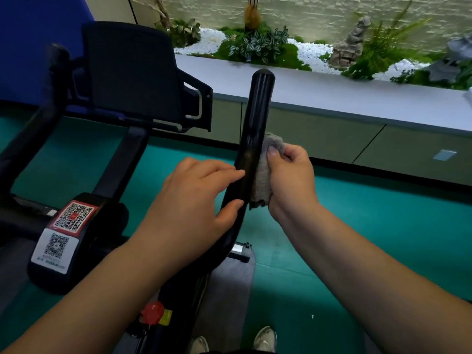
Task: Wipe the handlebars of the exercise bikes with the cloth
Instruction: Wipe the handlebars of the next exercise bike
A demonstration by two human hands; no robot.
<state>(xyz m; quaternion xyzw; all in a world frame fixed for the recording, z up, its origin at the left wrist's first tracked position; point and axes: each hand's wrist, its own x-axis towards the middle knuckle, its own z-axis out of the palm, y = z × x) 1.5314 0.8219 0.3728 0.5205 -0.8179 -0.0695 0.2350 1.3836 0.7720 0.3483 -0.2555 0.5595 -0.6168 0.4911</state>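
Teal rubber-like flooring [383, 238] fills the lower and right parts of the head view, open and bare to the right of the bike, bounded across the upper right by a long low cabinet [332, 129] with a pale flat top and grey-green fronts. Behind it, along the top edge of the frame, runs a planter bed [255, 47] of white pebbles, moss, striped leaves and rough grey rocks against a pale textured wall.

At centre a black, glossy, round-ended handlebar [258, 111] rises almost upright from a curved tube at lower centre. The right hand [288, 180], just right of the bar, has its fingers and thumb curled round a crumpled grey cloth [263, 175], fuzzy in texture, pressing it against the bar's right side at about mid-height. The left hand [199, 198] lies on the bar's left side with fingers nearly straight, fingertips and thumb touching the tube, holding nothing.

Upper left shows a dark matte console [132, 72] on a black post, slightly blurred. At lower left a black housing carries QR stickers [63, 228], one red-bordered, one white. A red knob [152, 312] sits at lower centre beside what may be a yellow label. Two pale shoes [265, 339] show at the bottom edge.
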